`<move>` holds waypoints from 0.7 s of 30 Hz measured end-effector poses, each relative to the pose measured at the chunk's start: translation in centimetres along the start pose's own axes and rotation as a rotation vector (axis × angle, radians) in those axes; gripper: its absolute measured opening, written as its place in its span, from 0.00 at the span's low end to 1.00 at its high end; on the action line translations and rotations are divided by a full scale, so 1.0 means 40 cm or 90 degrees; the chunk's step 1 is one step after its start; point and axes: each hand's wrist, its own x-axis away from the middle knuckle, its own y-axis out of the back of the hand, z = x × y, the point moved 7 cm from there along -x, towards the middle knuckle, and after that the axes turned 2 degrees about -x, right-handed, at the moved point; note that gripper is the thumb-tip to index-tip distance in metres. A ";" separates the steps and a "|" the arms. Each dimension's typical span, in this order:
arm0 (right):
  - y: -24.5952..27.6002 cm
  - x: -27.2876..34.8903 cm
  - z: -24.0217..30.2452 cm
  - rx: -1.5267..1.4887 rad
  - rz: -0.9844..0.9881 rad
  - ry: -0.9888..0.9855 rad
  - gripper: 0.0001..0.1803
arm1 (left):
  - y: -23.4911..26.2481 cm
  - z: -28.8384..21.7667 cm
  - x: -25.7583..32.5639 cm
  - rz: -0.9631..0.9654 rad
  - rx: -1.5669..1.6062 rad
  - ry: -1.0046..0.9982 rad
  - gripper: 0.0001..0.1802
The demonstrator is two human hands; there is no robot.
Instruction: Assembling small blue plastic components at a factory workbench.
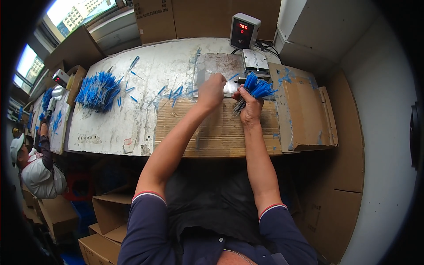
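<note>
My right hand [251,107] is closed around a bundle of thin sticks [259,88], blue at the upper end and greyish at the lower. It is just in front of a small metal machine [255,60] fixed to the bench. To its left, my left hand [211,92] hovers over the edge of a metal plate [205,64]. Its fingers are curled together and slightly blurred by motion; what they hold, if anything, cannot be made out. One loose blue piece [232,77] is near the machine, between the two hands.
A large pile of blue-ended sticks [98,91] is on the bench's left, with loose pieces [176,92] scattered between. A digital counter [244,31] stands behind the machine. Flattened cardboard [216,132] covers the front; a cardboard box [307,112] sits right. A co-worker [37,170] is far left.
</note>
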 end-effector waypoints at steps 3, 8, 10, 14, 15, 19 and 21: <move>-0.001 -0.007 0.000 0.013 0.035 0.012 0.13 | -0.005 -0.067 0.023 0.033 0.231 0.093 0.06; -0.016 0.001 0.014 0.031 0.047 0.072 0.13 | -0.008 -0.090 0.053 -0.033 0.182 0.038 0.07; -0.035 0.024 0.030 0.019 0.030 0.056 0.12 | 0.012 -0.080 0.060 -0.020 0.178 0.007 0.07; -0.022 0.015 0.027 0.013 -0.005 0.016 0.08 | 0.081 0.024 0.050 -0.084 -0.014 0.071 0.10; -0.020 0.016 0.024 0.011 -0.006 0.013 0.08 | 0.091 0.048 0.044 -0.082 -0.016 0.072 0.10; -0.040 0.024 0.024 0.061 0.006 0.012 0.07 | 0.094 0.121 0.011 -0.038 -0.241 0.105 0.11; -0.049 0.029 0.023 0.079 0.015 0.011 0.07 | 0.069 0.128 -0.006 0.002 -0.301 0.077 0.11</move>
